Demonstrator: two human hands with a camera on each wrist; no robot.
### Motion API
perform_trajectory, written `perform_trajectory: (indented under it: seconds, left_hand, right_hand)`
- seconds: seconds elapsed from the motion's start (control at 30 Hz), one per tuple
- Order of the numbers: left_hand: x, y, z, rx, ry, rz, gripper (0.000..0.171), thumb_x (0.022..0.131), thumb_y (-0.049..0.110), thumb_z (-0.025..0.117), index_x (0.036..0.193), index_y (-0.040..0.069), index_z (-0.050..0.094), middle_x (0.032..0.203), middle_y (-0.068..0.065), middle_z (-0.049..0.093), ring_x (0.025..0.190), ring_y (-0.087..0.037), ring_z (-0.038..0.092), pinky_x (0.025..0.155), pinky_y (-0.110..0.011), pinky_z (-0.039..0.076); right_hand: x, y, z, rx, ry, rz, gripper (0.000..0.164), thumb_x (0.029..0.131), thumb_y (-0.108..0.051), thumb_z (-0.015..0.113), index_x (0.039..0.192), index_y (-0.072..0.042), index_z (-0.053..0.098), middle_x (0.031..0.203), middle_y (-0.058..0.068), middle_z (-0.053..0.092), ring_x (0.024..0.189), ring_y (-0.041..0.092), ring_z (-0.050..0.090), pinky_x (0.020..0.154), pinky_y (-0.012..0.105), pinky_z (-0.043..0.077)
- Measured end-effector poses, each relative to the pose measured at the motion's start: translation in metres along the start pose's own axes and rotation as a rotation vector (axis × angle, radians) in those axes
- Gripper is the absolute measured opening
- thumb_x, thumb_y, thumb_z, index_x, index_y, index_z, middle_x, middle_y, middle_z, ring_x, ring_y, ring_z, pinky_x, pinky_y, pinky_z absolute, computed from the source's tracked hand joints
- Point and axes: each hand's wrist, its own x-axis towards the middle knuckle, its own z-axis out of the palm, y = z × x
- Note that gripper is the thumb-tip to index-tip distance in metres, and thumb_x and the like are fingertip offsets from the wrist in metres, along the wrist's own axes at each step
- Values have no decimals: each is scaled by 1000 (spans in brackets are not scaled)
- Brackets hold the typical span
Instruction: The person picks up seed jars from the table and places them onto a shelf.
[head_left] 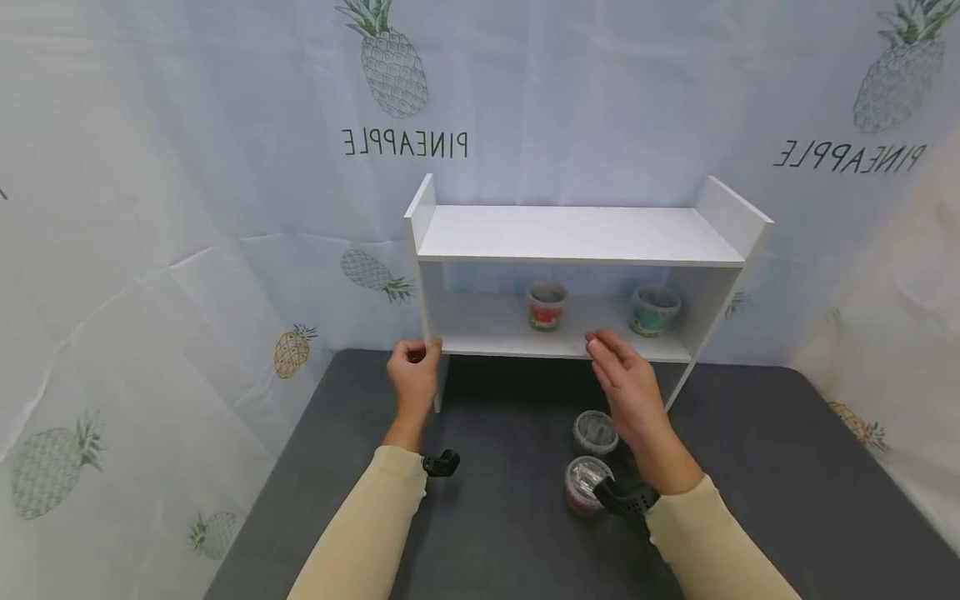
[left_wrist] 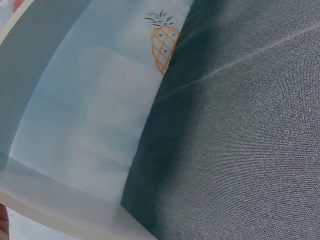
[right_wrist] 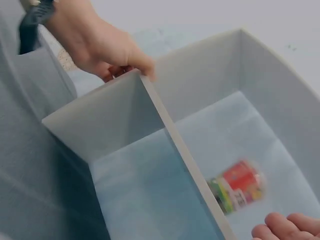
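My left hand (head_left: 416, 379) grips the left side panel of a white two-tier shelf (head_left: 577, 233), the thumb at its front edge. In the right wrist view the same left hand (right_wrist: 107, 47) pinches that panel near the middle board's end. The right hand (head_left: 630, 392), fingers straight and together, is in front of the lower board on the right, holding nothing. On that board stand a red-labelled plastic cup (head_left: 546, 307) and, farther right, a green-labelled cup (head_left: 655, 312). The red cup (right_wrist: 237, 185) looks blurred in the right wrist view.
Two lidded clear tubs stand on the dark table (head_left: 510, 517) beside my right forearm: a greyish tub (head_left: 596, 433) and, nearer, a reddish tub (head_left: 583, 486). A pineapple-print curtain (head_left: 262, 150) hangs behind and at both sides.
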Motion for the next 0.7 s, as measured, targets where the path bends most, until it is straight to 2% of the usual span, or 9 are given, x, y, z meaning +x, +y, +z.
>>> perform_trajectory:
  seconds: [0.1,0.2,0.3,0.43,0.53,0.6,0.7]
  left_hand:
    - [4,-14,3,-11,14,-4,23,84,13,78,83,1,59,75,0,56,68,-10,53,62,-22,44]
    - [5,-19,4,-15,25,11,23,83,14,78,82,2,58,75,-1,57,68,-12,54,61,-22,45]
    - [5,-17,7,-22,29,25,24,82,13,78,81,1,58,75,-3,56,68,-14,54,60,-23,45]
    - [4,-14,9,-24,21,13,25,83,14,78,81,1,57,74,-1,55,68,-13,53,60,-22,44]
    - [4,-13,8,-22,6,2,25,84,15,78,82,1,57,75,1,55,68,-11,53,61,-22,44]
    - [4,-13,6,-11,-4,-11,25,85,17,77,84,1,57,77,1,56,69,-11,53,62,-23,44]
    - [3,-14,4,16,-24,-49,26,87,21,76,86,3,58,79,1,56,71,-12,52,63,-25,43]
  right_hand:
    - [-25,2,-19,-17,16,-33,67,103,-26,52,155,1,20,154,10,39,143,12,34,115,25,28]
    - [-47,7,-40,-22,77,-76,62,103,-21,53,153,3,24,140,-1,52,131,1,45,106,15,36]
    - [-67,12,-62,-37,163,-93,60,101,-17,55,151,3,28,130,-10,57,123,-6,50,96,8,40]
    - [-89,21,-87,-154,318,-18,61,97,-23,62,150,-6,37,128,-16,60,117,-9,51,88,4,41]
    - [-102,32,-101,-261,399,60,65,94,-29,67,150,-9,40,129,-20,59,114,-11,51,85,3,40]
    - [-111,41,-108,-338,410,105,68,94,-33,67,150,-7,39,133,-16,57,113,-13,50,84,3,40]
    - [-122,58,-114,-448,375,198,73,95,-40,63,153,-7,33,145,-3,49,112,-16,45,83,1,39]
